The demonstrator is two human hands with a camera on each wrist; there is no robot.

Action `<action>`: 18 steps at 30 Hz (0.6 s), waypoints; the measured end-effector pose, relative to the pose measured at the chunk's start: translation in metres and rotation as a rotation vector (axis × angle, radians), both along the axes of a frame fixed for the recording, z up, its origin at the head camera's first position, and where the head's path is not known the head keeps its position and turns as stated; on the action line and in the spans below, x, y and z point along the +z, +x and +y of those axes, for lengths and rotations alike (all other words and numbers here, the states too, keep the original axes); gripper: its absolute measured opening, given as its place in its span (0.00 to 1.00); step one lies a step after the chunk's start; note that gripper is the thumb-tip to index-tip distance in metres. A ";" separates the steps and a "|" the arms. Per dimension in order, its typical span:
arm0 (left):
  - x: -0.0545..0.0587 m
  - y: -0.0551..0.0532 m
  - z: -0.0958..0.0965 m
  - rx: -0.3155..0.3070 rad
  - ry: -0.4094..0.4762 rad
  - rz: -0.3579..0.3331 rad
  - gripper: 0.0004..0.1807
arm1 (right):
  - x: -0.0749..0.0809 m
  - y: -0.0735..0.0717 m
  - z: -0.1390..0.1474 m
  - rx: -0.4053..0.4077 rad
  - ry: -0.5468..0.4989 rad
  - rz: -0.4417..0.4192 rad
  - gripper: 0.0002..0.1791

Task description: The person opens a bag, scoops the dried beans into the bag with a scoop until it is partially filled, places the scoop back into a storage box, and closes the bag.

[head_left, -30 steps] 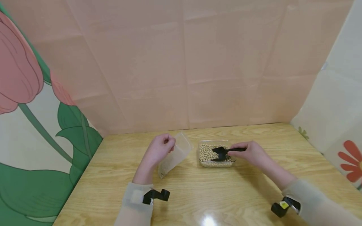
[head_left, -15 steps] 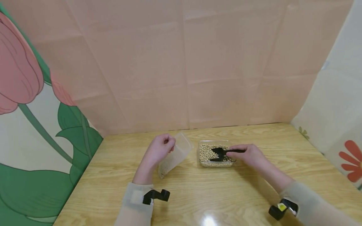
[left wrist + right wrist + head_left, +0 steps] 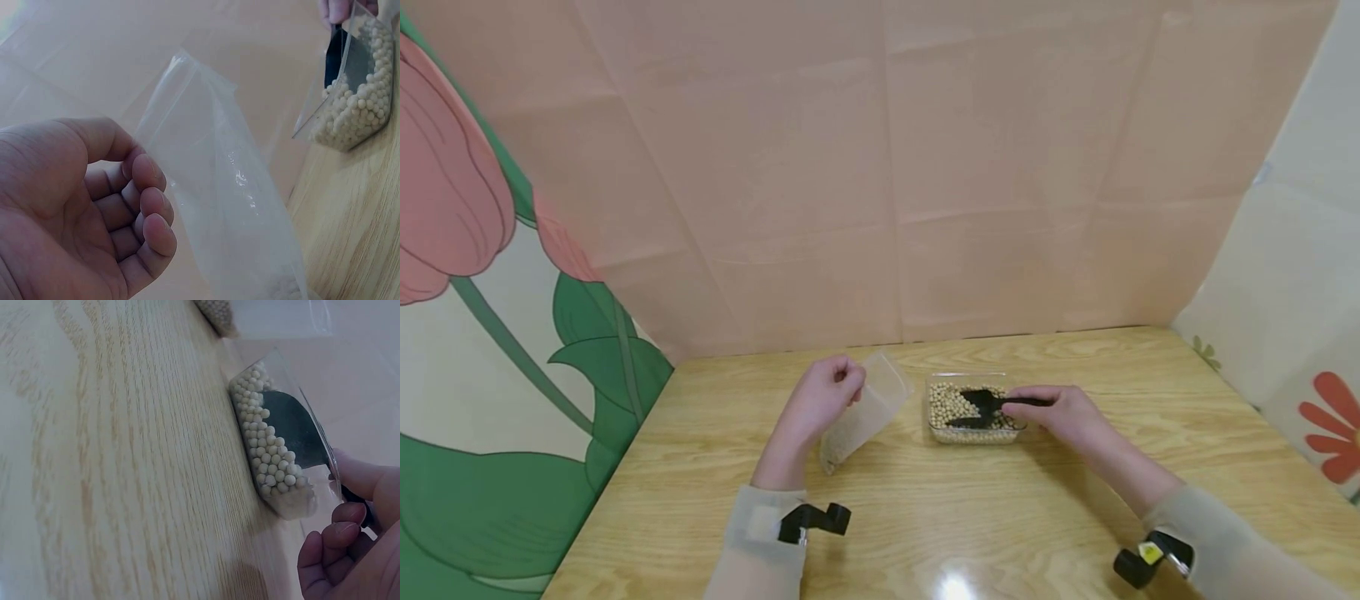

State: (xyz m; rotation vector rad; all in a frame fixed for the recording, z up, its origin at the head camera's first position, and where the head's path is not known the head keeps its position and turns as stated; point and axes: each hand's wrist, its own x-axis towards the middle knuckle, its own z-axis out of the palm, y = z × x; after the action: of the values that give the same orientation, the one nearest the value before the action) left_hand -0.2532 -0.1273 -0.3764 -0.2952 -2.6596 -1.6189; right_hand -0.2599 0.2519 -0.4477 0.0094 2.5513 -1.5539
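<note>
In the head view my left hand (image 3: 826,392) pinches the upper edge of a clear plastic bag (image 3: 868,408) between thumb and index finger. The bag hangs tilted, with a few pale round pieces (image 3: 284,289) at its bottom. To its right is a clear, rectangular container (image 3: 973,437) filled with cream-coloured round beans or beads (image 3: 269,453). My right hand (image 3: 1069,410) grips the handle of a small black scoop (image 3: 985,403) from the container's right side. Its blade lies among the beans inside the container, partly buried, as the right wrist view also shows.
Everything stands on a wood-grain table (image 3: 880,517), with a pinkish sheet (image 3: 887,183) behind it. A flower-printed wall covering (image 3: 490,375) is at the left, and another (image 3: 1292,317) at the right. Each forearm carries a black wrist camera (image 3: 814,521).
The scoop's blade has shifted slightly among the beans, its near edge reaching farther left. My right hand and forearm have moved a little; the left hand and bag have stayed put.
</note>
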 end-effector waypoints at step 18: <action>0.001 0.001 0.000 0.007 -0.011 -0.012 0.16 | -0.008 0.002 0.011 -0.054 -0.135 -0.029 0.34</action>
State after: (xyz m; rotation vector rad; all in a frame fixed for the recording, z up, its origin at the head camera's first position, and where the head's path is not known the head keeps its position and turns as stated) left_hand -0.2524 -0.1270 -0.3755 -0.2766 -2.6760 -1.6099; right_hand -0.2583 0.2626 -0.4562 0.0848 2.4385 -1.7296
